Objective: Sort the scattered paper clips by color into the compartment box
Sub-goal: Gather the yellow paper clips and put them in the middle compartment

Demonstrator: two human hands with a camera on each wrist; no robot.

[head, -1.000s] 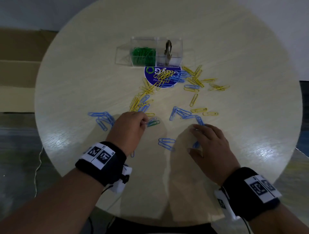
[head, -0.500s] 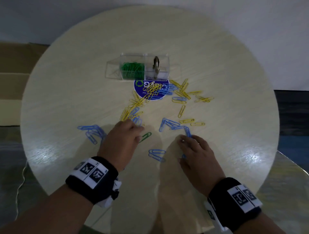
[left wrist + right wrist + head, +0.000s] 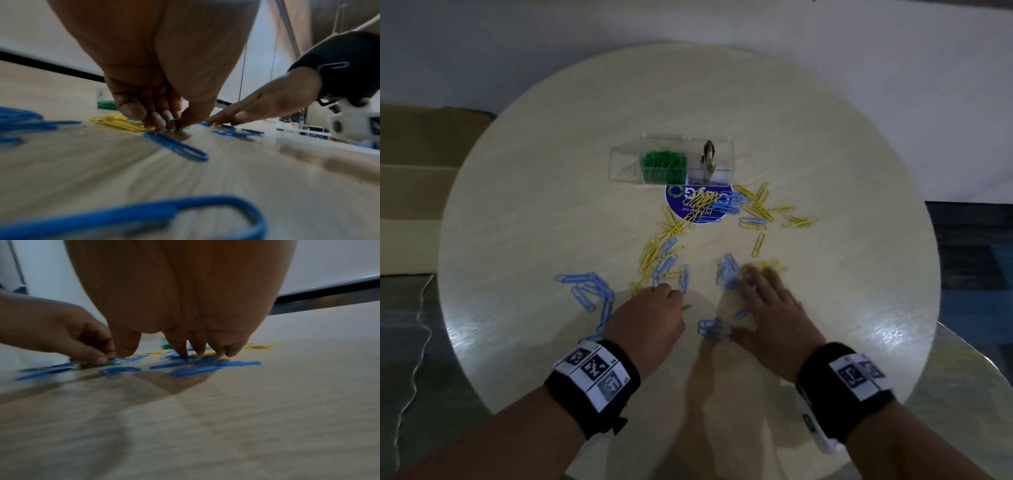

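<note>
The left hand (image 3: 156,91) pinches a green clip (image 3: 174,124) flat on the table just beside yellow clips (image 3: 121,122), so it could slip free, while the right hand (image 3: 774,315) lies spread, holding nothing, on blue clips (image 3: 197,366).

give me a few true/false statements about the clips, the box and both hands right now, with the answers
1. The left hand pinches a green paper clip against the table. True.
2. The compartment box holds yellow clips. False: the green clips fill one compartment; no yellow ones are inside.
3. The right hand is spread with its fingertips on blue clips. True.
4. Every blue clip has been sorted into the box. False: many blue clips lie loose on the table.
5. Yellow clips lie scattered between the hands and the box. True.
6. The round blue sticker sits behind the box, away from the person. False: it lies in front of the box, on the person's side.
</note>
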